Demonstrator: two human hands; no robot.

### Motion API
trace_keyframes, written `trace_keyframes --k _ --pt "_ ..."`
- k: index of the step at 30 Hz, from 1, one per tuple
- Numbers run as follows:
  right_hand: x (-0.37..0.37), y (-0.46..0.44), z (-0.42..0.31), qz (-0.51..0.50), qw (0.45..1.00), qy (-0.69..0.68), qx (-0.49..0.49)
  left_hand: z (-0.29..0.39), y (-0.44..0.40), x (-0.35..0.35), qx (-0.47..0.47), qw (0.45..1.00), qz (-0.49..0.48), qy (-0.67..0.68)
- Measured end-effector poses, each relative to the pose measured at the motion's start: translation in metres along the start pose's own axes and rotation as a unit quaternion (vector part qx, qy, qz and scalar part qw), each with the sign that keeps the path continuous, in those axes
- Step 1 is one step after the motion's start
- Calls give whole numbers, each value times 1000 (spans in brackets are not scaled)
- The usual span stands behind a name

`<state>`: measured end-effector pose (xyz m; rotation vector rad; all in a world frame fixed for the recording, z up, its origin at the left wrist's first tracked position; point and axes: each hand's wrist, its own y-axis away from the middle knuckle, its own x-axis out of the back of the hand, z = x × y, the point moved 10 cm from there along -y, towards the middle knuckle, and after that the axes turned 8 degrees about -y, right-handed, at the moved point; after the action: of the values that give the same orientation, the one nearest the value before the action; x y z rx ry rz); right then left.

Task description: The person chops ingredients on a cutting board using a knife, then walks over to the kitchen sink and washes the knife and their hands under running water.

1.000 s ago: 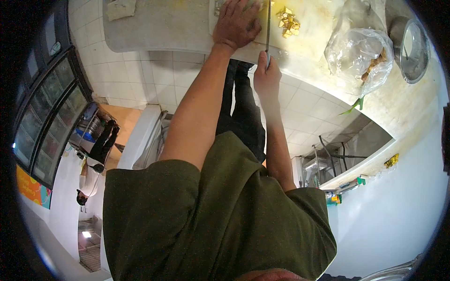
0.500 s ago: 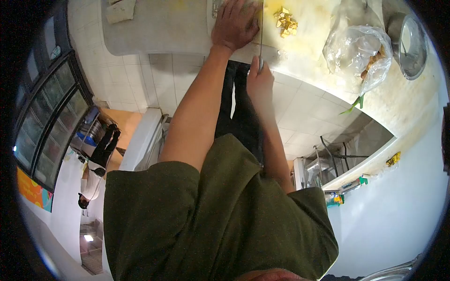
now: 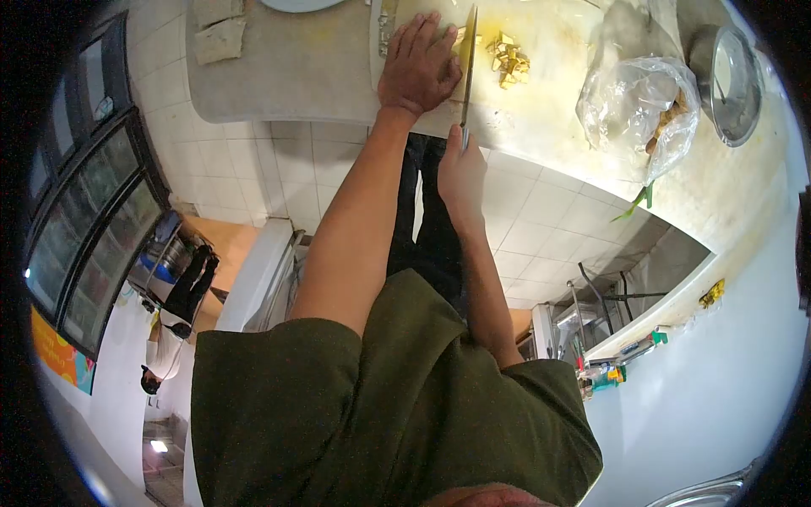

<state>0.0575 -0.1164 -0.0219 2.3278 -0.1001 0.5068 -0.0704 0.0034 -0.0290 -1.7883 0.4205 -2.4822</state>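
A knife (image 3: 470, 72) points away from me over the pale cutting surface (image 3: 541, 110), its handle held in my right hand (image 3: 462, 173). To the left of the blade, my left hand (image 3: 420, 72) rests palm down with its fingers spread a little. Small yellow-brown pieces show between that hand and the blade; whether my fingers touch them I cannot tell. A small pile of cut yellow-brown pieces (image 3: 508, 61) lies right of the knife.
A clear plastic bag (image 3: 629, 101) with brown items and a metal bowl (image 3: 733, 89) stand at the right. Green leaves (image 3: 639, 203) hang over the edge. Folded cloth-like pieces (image 3: 221, 40) lie at the left, near a plate rim (image 3: 304, 4). Another person (image 3: 165, 342) is far left.
The view has tilted, so the counter sits lower and a plate rim shows. The knife and my right hand have moved left, closer to my left hand, compared with one second ago.
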Motion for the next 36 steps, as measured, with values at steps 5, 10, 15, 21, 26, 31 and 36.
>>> trace_keyframes --k 5,10,15,21,26,31,36 --pt "-5 -8 1 -66 996 3 -53 -2 -1 2 0 1000 -1 6" --pt "0 -9 -18 5 999 -4 46 -3 0 -4 9 1000 -14 -13" --pt "-10 -28 -9 -13 997 -11 81 -2 -1 -1 6 1000 -6 7" --pt "-6 -13 1 13 995 79 65 1 -4 3 -4 1000 2 22" --pt "4 -8 6 11 995 75 65 1 1 3 -9 999 18 29" --pt "15 -32 -3 27 999 28 34 -3 -1 -1 5 1000 -8 12" --pt "17 -19 11 6 1000 9 -10 -2 1 3 3 1000 8 26"
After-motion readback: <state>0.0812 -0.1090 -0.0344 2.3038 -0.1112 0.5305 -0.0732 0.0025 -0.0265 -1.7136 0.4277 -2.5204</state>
